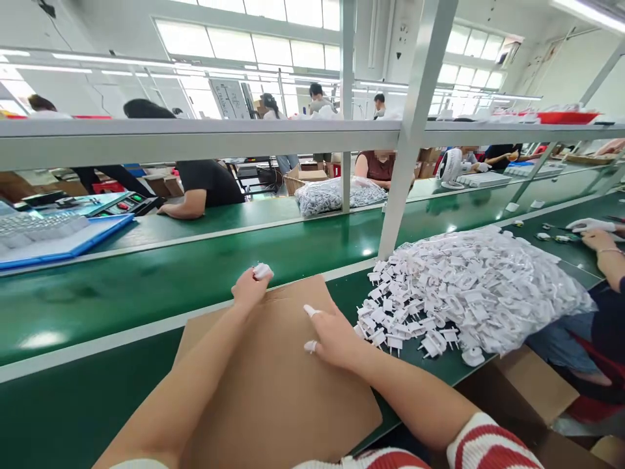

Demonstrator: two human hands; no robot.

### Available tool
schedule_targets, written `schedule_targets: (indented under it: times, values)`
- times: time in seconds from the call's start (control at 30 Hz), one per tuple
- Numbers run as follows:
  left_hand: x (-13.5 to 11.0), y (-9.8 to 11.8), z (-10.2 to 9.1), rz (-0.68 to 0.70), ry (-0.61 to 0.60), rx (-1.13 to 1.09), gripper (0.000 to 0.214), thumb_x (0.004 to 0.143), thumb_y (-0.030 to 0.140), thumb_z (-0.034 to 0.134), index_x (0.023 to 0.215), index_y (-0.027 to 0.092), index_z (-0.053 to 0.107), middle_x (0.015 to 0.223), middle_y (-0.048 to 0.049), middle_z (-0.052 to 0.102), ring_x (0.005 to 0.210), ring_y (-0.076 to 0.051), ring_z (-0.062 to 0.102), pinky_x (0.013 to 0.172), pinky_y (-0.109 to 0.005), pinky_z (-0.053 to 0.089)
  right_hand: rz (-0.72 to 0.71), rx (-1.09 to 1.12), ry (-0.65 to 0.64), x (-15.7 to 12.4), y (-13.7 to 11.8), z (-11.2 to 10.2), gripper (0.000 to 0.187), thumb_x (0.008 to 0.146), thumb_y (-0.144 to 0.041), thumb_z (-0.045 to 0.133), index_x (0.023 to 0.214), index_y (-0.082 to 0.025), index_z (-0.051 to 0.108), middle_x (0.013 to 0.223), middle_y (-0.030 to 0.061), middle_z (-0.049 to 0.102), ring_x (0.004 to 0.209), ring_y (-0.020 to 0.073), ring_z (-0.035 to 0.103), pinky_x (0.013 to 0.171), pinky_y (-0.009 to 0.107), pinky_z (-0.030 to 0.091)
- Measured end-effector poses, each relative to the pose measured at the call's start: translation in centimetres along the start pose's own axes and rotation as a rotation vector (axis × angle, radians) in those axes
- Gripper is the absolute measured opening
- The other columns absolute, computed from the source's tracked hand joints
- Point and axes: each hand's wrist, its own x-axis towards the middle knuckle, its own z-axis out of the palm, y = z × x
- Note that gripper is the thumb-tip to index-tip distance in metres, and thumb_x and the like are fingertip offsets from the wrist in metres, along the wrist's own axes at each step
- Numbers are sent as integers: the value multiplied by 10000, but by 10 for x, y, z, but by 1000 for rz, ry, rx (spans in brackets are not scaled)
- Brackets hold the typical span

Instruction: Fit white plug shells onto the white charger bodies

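A brown cardboard sheet (273,391) lies on the green bench in front of me. My left hand (250,290) rests at its far edge, fingers curled, with something white at the fingertips that could be a small part or finger tape. My right hand (333,336) lies flat on the sheet with its fingers apart and white covers on two fingertips; it holds nothing. Just to the right of that hand is a big heap of small white plastic plug parts (469,293), some of them spilled loose toward the cardboard.
A green conveyor belt (146,273) runs across behind the cardboard. A slanted metal post (407,150) rises by the heap under a shelf rail. A blue tray (63,238) sits far left, a bag of parts (336,194) beyond. A co-worker's hands (593,231) work at right.
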Motion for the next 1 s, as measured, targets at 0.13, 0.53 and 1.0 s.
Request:
schedule_targets:
  times: [0.13,0.53,1.0]
  values:
    - [26,-6,2,-67,120,155,307,814,407,643,1016,175,640,1231,-237,673,1261,-499,561,1059,-628,388,-67,-120,-88,-3,-5,7,788,912,-385,708,1560,-52,406,1175,178,745,1130,306,710,1285,569,196]
    - [-86,-7,33,371,122,-82,690,913,540,610,1487,183,470,1527,-180,485,1489,-364,377,1247,-574,294,-75,-192,-135,2,-14,3,539,943,-488,682,1334,-126,599,1329,177,669,1207,319,664,1199,591,346]
    - [-130,0,27,535,-587,-443,318,957,508,657,1074,250,800,1179,-96,720,1133,-279,677,1006,-361,565,-81,-127,-179,13,-4,16,342,902,-357,671,1109,-95,744,1139,155,757,1109,339,672,955,482,512]
